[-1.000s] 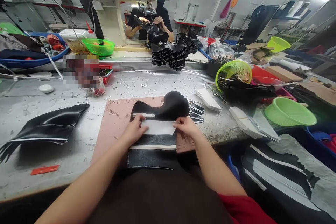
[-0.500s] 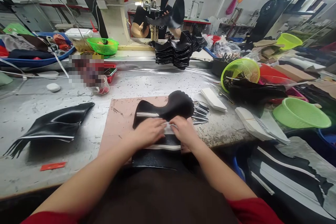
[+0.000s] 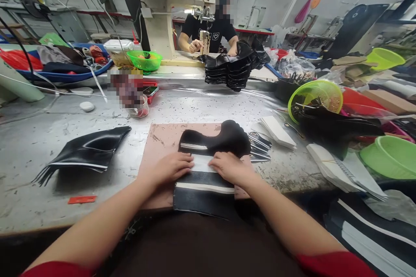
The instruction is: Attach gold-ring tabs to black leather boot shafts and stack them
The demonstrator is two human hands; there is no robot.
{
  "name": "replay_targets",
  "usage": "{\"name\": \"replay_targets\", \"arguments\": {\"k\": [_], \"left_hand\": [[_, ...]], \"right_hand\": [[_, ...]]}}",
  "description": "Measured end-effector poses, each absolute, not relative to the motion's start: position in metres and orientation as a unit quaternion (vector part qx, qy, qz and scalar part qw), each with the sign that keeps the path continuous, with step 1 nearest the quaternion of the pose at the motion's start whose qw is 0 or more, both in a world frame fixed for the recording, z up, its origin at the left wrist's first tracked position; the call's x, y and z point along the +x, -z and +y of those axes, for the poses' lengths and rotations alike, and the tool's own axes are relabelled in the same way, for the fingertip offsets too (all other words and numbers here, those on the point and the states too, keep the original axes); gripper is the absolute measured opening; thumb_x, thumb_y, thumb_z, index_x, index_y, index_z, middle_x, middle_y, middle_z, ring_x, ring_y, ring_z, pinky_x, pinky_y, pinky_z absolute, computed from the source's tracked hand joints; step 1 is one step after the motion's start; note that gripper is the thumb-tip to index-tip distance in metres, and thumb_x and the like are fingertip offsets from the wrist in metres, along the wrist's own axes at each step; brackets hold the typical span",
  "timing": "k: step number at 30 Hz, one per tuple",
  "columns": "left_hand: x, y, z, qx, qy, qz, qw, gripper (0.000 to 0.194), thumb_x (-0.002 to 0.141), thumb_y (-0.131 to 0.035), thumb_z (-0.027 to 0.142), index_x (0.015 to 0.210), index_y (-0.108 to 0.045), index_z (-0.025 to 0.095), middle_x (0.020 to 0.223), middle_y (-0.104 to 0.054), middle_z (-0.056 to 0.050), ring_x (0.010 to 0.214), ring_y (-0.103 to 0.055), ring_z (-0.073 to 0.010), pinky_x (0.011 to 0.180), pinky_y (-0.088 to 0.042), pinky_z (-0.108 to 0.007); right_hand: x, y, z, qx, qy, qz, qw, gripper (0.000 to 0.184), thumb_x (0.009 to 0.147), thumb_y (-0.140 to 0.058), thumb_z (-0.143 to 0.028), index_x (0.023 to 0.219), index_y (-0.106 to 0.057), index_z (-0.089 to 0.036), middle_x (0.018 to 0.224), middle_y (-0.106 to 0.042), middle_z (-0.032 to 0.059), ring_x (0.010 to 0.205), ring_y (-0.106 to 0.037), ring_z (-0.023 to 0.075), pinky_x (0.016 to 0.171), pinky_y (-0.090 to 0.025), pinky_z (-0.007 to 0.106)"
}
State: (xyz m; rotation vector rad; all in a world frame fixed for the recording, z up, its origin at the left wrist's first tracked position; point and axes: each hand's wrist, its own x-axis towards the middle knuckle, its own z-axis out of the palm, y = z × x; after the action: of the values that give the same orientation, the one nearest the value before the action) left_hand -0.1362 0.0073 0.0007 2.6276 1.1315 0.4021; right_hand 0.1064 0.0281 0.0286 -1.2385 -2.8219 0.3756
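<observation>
A black leather piece lies over the pink board and the table's front edge, a narrow white strip running across it. Farther up, a wider white strip is laid across the black material. My left hand rests at that strip's left end, fingers extended and lying down. At its right end, my right hand lies with slightly bent fingers on the surface. Beyond both hands is a curved black upper part with a short white strip on it.
The pink board lies beneath the work. Black leather pieces are stacked at left, near a red strip. Small zipper-like parts and white strips lie at right. A co-worker sits behind the sewing machine.
My hands have moved apart, from close together mid-strip towards its two ends, uncovering more white. The view has shifted, and the co-worker has lowered the black piece held up at the machine.
</observation>
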Motion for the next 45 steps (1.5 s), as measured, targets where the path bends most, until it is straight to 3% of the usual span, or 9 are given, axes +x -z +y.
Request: {"name": "replay_targets", "arguments": {"k": [4, 10, 18, 21, 27, 33, 35, 40, 45], "left_hand": [[-0.126, 0.006, 0.004, 0.871, -0.197, 0.437, 0.107, 0.018, 0.084, -0.049, 0.026, 0.083, -0.066, 0.018, 0.097, -0.064, -0.008, 0.088, -0.059, -0.0175, 0.078, -0.047, -0.030], [-0.126, 0.004, 0.001, 0.864, -0.204, 0.447, 0.109, 0.008, 0.078, -0.057, 0.023, 0.078, -0.064, 0.019, 0.089, -0.060, -0.005, 0.082, -0.056, -0.0157, 0.074, -0.046, -0.027], [-0.127, 0.008, 0.001, 0.860, -0.203, 0.453, 0.122, 0.008, 0.077, -0.056, 0.023, 0.072, -0.060, 0.017, 0.088, -0.058, -0.004, 0.081, -0.055, -0.0157, 0.072, -0.044, -0.026], [-0.127, 0.009, 0.001, 0.857, -0.196, 0.460, 0.125, 0.007, 0.076, -0.058, 0.023, 0.073, -0.059, 0.017, 0.086, -0.057, -0.004, 0.079, -0.054, -0.0156, 0.072, -0.044, -0.026], [-0.126, 0.003, -0.001, 0.853, -0.182, 0.473, 0.126, 0.011, 0.077, -0.057, 0.022, 0.087, -0.060, 0.018, 0.088, -0.055, -0.005, 0.082, -0.053, -0.0170, 0.074, -0.045, -0.028], [-0.129, -0.001, -0.001, 0.861, -0.167, 0.463, 0.133, 0.017, 0.083, -0.050, 0.029, 0.089, -0.063, 0.019, 0.091, -0.055, -0.006, 0.083, -0.054, -0.0173, 0.076, -0.044, -0.029], [-0.129, -0.004, 0.001, 0.863, -0.159, 0.461, 0.134, 0.017, 0.082, -0.051, 0.028, 0.088, -0.063, 0.018, 0.092, -0.055, -0.007, 0.083, -0.054, -0.0187, 0.075, -0.045, -0.030], [-0.110, -0.021, 0.013, 0.888, -0.123, 0.418, 0.146, 0.012, 0.076, -0.054, 0.022, 0.079, -0.064, 0.016, 0.088, -0.059, -0.009, 0.084, -0.056, -0.0220, 0.076, -0.045, -0.034], [-0.085, -0.031, 0.013, 0.928, -0.089, 0.314, 0.181, 0.015, 0.078, -0.055, 0.023, 0.088, -0.066, 0.022, 0.093, -0.065, -0.002, 0.086, -0.059, -0.0158, 0.078, -0.046, -0.024]], "right_hand": [[0.069, -0.026, 0.043, -0.363, -0.135, -0.922, 0.017, 0.018, 0.087, -0.044, -0.018, 0.092, -0.061, -0.017, 0.093, -0.058, 0.0046, 0.080, -0.052, 0.0145, 0.067, -0.038, 0.023], [0.058, -0.019, 0.039, -0.348, -0.122, -0.929, 0.023, 0.021, 0.087, -0.042, -0.017, 0.100, -0.059, -0.019, 0.096, -0.057, 0.0050, 0.083, -0.051, 0.0154, 0.067, -0.037, 0.024], [0.057, -0.034, 0.047, -0.337, -0.123, -0.933, 0.018, 0.017, 0.073, -0.051, -0.013, 0.086, -0.060, -0.019, 0.082, -0.060, 0.0026, 0.072, -0.053, 0.0148, 0.060, -0.036, 0.023], [0.049, -0.030, 0.050, -0.339, -0.124, -0.932, 0.037, 0.021, 0.076, -0.048, -0.015, 0.094, -0.059, -0.018, 0.086, -0.061, 0.0051, 0.077, -0.054, 0.0164, 0.064, -0.038, 0.025], [0.057, -0.017, 0.042, -0.313, -0.161, -0.931, 0.099, 0.011, 0.075, -0.047, -0.012, 0.079, -0.055, -0.017, 0.104, -0.058, 0.0086, 0.097, -0.052, 0.0182, 0.082, -0.040, 0.030], [0.153, -0.014, -0.005, -0.436, -0.183, -0.863, 0.178, 0.018, 0.080, -0.029, -0.015, 0.076, -0.045, -0.021, 0.066, -0.054, 0.0010, 0.064, -0.054, 0.0149, 0.061, -0.044, 0.028], [0.188, -0.017, -0.025, -0.486, -0.229, -0.830, 0.152, 0.016, 0.079, -0.032, -0.019, 0.071, -0.046, -0.022, 0.061, -0.053, -0.0001, 0.058, -0.051, 0.0148, 0.056, -0.042, 0.027], [0.228, -0.040, -0.044, -0.469, -0.397, -0.786, -0.072, 0.008, 0.067, -0.056, -0.027, 0.063, -0.058, -0.021, 0.063, -0.061, -0.0004, 0.060, -0.056, 0.0157, 0.054, -0.039, 0.024], [0.197, -0.051, 0.006, -0.568, -0.266, -0.769, 0.126, 0.027, 0.074, -0.052, -0.036, 0.094, -0.056, -0.017, 0.094, -0.062, 0.0069, 0.061, -0.055, 0.0141, 0.061, -0.045, 0.029]]}}
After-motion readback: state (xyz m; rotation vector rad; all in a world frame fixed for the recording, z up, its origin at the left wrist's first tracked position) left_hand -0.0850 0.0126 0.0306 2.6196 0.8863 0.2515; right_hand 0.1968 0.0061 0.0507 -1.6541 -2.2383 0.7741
